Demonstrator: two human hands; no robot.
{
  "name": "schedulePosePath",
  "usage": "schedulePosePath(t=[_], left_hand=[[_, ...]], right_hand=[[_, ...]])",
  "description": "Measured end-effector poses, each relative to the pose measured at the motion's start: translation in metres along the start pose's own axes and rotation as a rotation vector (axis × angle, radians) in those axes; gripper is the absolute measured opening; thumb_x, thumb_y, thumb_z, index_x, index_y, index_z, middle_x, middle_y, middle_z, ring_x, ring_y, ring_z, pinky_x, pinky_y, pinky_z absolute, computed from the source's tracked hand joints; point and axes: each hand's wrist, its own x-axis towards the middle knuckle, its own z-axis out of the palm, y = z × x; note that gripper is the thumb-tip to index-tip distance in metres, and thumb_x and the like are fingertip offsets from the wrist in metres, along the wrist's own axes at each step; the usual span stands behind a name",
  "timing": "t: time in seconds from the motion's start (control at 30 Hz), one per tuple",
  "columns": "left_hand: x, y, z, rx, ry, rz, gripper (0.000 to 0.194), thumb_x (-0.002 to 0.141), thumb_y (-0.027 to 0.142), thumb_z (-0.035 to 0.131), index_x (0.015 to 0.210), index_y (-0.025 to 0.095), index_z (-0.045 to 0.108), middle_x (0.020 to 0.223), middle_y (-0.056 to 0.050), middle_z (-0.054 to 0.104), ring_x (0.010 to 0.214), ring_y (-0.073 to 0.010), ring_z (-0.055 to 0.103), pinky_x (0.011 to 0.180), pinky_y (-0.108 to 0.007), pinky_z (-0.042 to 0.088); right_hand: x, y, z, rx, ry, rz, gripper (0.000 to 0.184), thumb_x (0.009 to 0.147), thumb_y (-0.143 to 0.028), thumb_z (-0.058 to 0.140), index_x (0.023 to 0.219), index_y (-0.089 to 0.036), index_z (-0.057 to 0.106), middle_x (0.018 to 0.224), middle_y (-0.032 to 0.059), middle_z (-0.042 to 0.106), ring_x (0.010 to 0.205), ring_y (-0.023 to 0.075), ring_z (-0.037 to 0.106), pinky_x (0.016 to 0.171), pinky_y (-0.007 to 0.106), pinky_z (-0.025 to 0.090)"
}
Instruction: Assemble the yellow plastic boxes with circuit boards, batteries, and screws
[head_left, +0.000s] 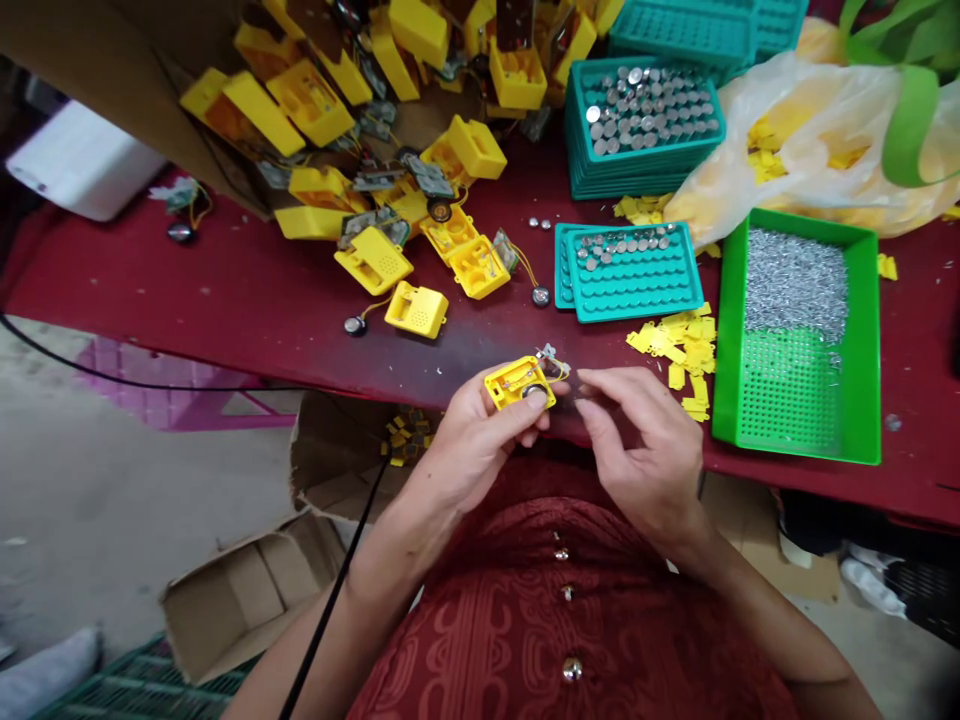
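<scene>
My left hand (476, 445) is closed around a small open yellow plastic case (517, 384) with a round speaker and thin wires inside, held over the near edge of the dark red table (225, 290). My right hand (637, 445) is just to the right of the case, with thumb and forefinger pinched together near the wires; whatever they hold is too small to name.
A pile of yellow cases and circuit boards (375, 130) lies at the back left. Teal trays with button cells (637, 270) sit in the middle, a stack of them (645, 125) behind. A green basket of small metal parts (799, 330) stands right, with yellow plastic tabs (679, 350) beside it. Cardboard boxes (247, 590) lie on the floor.
</scene>
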Motion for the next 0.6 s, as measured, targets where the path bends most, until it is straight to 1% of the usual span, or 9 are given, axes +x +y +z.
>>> schedulePosePath(t=[0.13, 0.23, 0.3, 0.4, 0.43, 0.47, 0.5, 0.53, 0.6], left_hand=[[-0.003, -0.001, 0.002, 0.039, 0.016, 0.045, 0.021, 0.073, 0.018, 0.078, 0.092, 0.013, 0.071, 0.082, -0.004, 0.075, 0.055, -0.0064, 0.055, 0.047, -0.015, 0.041], [-0.004, -0.002, 0.000, 0.027, 0.012, 0.048, 0.019, 0.074, 0.018, 0.077, 0.091, 0.013, 0.069, 0.081, -0.005, 0.075, 0.054, -0.0068, 0.056, 0.045, -0.015, 0.041], [-0.003, -0.003, -0.002, 0.024, 0.010, 0.035, 0.019, 0.072, 0.017, 0.076, 0.089, 0.012, 0.070, 0.079, -0.005, 0.075, 0.053, -0.0070, 0.057, 0.044, -0.015, 0.041], [-0.005, -0.001, -0.006, 0.009, 0.014, -0.020, 0.021, 0.070, 0.017, 0.077, 0.089, 0.012, 0.070, 0.078, -0.005, 0.075, 0.050, -0.0062, 0.055, 0.043, -0.015, 0.041], [-0.007, 0.001, -0.006, 0.002, 0.013, -0.037, 0.021, 0.070, 0.016, 0.077, 0.090, 0.012, 0.070, 0.078, -0.005, 0.075, 0.049, -0.0059, 0.054, 0.043, -0.015, 0.041], [-0.010, 0.003, -0.006, -0.002, 0.011, -0.046, 0.022, 0.070, 0.016, 0.077, 0.090, 0.011, 0.069, 0.078, -0.005, 0.075, 0.048, -0.0056, 0.053, 0.043, -0.015, 0.041], [-0.013, 0.005, -0.006, -0.002, -0.001, -0.050, 0.022, 0.070, 0.016, 0.077, 0.089, 0.011, 0.069, 0.079, -0.006, 0.075, 0.048, -0.0054, 0.053, 0.043, -0.016, 0.041], [-0.017, 0.007, -0.006, 0.001, -0.022, -0.051, 0.021, 0.070, 0.016, 0.077, 0.089, 0.011, 0.068, 0.079, -0.006, 0.075, 0.048, -0.0054, 0.053, 0.043, -0.016, 0.041], [-0.023, 0.011, -0.006, 0.002, -0.074, -0.048, 0.021, 0.072, 0.018, 0.077, 0.088, 0.010, 0.068, 0.081, -0.007, 0.074, 0.048, -0.0054, 0.053, 0.043, -0.016, 0.041]], right_hand=[[-0.001, 0.007, -0.002, -0.028, 0.037, 0.001, 0.018, 0.089, -0.009, 0.060, 0.104, -0.014, 0.067, 0.095, 0.0060, 0.071, 0.089, 0.0131, 0.065, 0.082, 0.030, 0.055], [-0.001, 0.010, -0.002, -0.019, 0.048, 0.007, 0.018, 0.088, -0.009, 0.060, 0.104, -0.014, 0.067, 0.094, 0.0059, 0.071, 0.089, 0.0130, 0.065, 0.082, 0.030, 0.055], [-0.001, 0.010, -0.002, -0.005, 0.051, 0.019, 0.018, 0.089, -0.010, 0.060, 0.104, -0.015, 0.067, 0.094, 0.0056, 0.070, 0.088, 0.0128, 0.065, 0.082, 0.029, 0.055], [-0.002, 0.012, -0.002, 0.024, 0.045, 0.056, 0.016, 0.089, -0.012, 0.059, 0.101, -0.016, 0.068, 0.094, 0.0049, 0.071, 0.088, 0.0129, 0.065, 0.082, 0.029, 0.054], [-0.001, 0.013, -0.001, 0.053, 0.025, 0.093, 0.015, 0.090, -0.013, 0.058, 0.100, -0.016, 0.069, 0.094, 0.0049, 0.071, 0.088, 0.0131, 0.065, 0.082, 0.029, 0.054], [-0.001, 0.014, 0.000, 0.107, -0.011, 0.160, 0.014, 0.091, -0.016, 0.058, 0.099, -0.017, 0.069, 0.094, 0.0047, 0.071, 0.086, 0.0130, 0.065, 0.080, 0.029, 0.054], [0.000, 0.015, 0.001, 0.199, -0.075, 0.257, 0.015, 0.092, -0.020, 0.057, 0.099, -0.017, 0.070, 0.091, 0.0045, 0.071, 0.081, 0.0126, 0.065, 0.076, 0.029, 0.054], [0.002, 0.017, 0.003, 0.335, -0.163, 0.376, 0.017, 0.093, -0.025, 0.056, 0.100, -0.017, 0.069, 0.087, 0.0043, 0.071, 0.075, 0.0119, 0.065, 0.070, 0.028, 0.054], [0.007, 0.020, 0.007, 0.704, -0.374, 0.628, 0.026, 0.093, -0.037, 0.056, 0.101, -0.016, 0.069, 0.079, 0.0032, 0.069, 0.063, 0.0100, 0.061, 0.058, 0.024, 0.051]])
